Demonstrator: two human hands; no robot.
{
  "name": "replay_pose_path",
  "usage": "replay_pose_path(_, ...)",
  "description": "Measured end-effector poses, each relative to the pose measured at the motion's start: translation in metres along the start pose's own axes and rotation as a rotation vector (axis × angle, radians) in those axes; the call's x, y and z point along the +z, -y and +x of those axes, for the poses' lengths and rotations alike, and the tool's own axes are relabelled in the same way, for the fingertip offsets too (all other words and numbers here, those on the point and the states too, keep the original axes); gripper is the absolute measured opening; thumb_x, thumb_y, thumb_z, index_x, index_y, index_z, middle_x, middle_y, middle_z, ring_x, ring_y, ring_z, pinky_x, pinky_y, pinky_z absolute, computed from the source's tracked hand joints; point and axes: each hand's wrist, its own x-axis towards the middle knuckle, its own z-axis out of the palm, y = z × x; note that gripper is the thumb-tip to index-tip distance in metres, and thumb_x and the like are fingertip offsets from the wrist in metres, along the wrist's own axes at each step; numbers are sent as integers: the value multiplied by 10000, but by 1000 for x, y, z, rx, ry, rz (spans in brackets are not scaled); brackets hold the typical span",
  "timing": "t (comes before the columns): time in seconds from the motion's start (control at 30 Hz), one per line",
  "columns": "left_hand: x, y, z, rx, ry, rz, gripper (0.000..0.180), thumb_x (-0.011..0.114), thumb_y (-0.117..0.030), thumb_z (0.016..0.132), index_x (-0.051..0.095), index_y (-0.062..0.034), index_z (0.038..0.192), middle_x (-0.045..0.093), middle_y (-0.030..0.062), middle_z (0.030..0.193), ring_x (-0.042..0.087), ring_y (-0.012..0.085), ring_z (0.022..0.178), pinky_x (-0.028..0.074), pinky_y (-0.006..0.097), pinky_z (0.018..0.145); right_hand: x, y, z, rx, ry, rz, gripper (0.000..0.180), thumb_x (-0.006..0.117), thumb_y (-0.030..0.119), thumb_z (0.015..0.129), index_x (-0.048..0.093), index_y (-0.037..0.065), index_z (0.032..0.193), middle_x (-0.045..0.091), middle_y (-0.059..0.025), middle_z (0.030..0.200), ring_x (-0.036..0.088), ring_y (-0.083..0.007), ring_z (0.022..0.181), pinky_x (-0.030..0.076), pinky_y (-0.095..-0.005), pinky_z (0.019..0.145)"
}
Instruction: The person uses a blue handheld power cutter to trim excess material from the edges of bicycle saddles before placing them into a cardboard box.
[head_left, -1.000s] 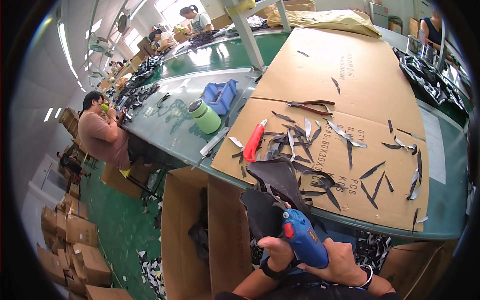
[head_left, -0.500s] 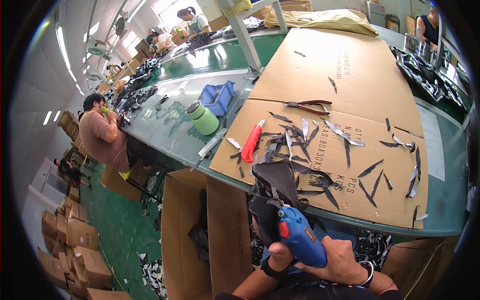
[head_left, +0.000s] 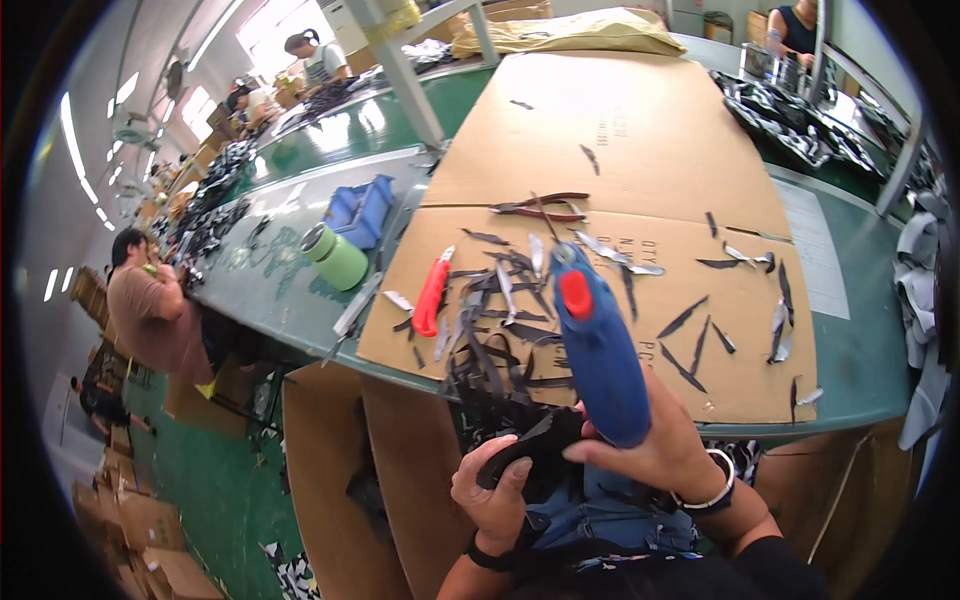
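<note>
My right hand (head_left: 665,440) is wrapped round a blue handheld power tool (head_left: 605,365) with a red button and a slim metal tip. The tool is raised, its tip pointing away from me over the cardboard. Nearer my body, my left hand (head_left: 495,490) pinches a black fabric piece (head_left: 540,450) with dangling straps (head_left: 485,375). The right thumb is close to this piece; whether it touches I cannot tell. Beyond them lie dark and grey fabric scraps (head_left: 505,290), a red utility knife (head_left: 433,292) and cutting pliers (head_left: 540,207).
A cardboard sheet (head_left: 700,215) covers much of the green table (head_left: 860,385). A green bottle (head_left: 335,258) and blue basket (head_left: 360,212) stand to the left. Below the edge is an open carton (head_left: 320,450). Co-workers sit further left, one in a brown shirt (head_left: 150,310).
My right hand has lifted the tool up and away from the black piece, its tip now over the cardboard. The left hand has moved left with the piece. The whole view has shifted.
</note>
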Motion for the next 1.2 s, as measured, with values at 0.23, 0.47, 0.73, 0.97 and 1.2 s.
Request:
replay_pose_path(0.23, 25, -2, 5, 472, -393, -394, 561, 381, -444, 947, 543, 22, 681, 609, 138, 730, 584, 234, 668, 487, 321, 622, -7, 0, 19, 162, -47, 210, 442, 742, 164, 711, 536, 5, 1067, 583, -53, 811, 545, -126, 730, 453, -278, 676)
replay_pose_path(0.47, 54, 3, -13, -420, 210, -821, 616, 485, -535, 887, 465, 13, 1167, 594, 115, 963, 568, 231, 925, 453, 375, 833, 10, -3, 15, 241, 84, 488, 428, 740, 180, 718, 537, 10, 1054, 582, -35, 809, 538, -109, 743, 455, -267, 685)
replay_pose_path(0.73, 23, -1, 37, -208, -157, -854, 529, 463, -499, 912, 453, -90, 1247, 544, 93, 1210, 530, 252, 1106, 447, 361, 929, 22, -14, -25, 29, 189, -269, 556, 841, 405, 608, 503, 5, 797, 558, -105, 602, 603, -239, 530, 469, -324, 520)
replay_pose_path(0.97, 17, -10, 44, -61, -225, -841, 557, 422, -543, 907, 421, -115, 1263, 522, 126, 1240, 508, 285, 1146, 441, 355, 961, 32, -6, -47, -24, 280, -361, 590, 812, 505, 597, 479, 29, 699, 520, -114, 561, 577, -289, 493, 462, -340, 492)
replay_pose_path(1.2, 9, 5, 39, -9, -201, -725, 548, 505, -522, 883, 413, -116, 1239, 519, 140, 1216, 525, 278, 1110, 433, 403, 957, 31, 0, -41, -97, 290, -363, 578, 819, 484, 597, 473, 31, 693, 505, -105, 553, 554, -274, 464, 447, -336, 473)
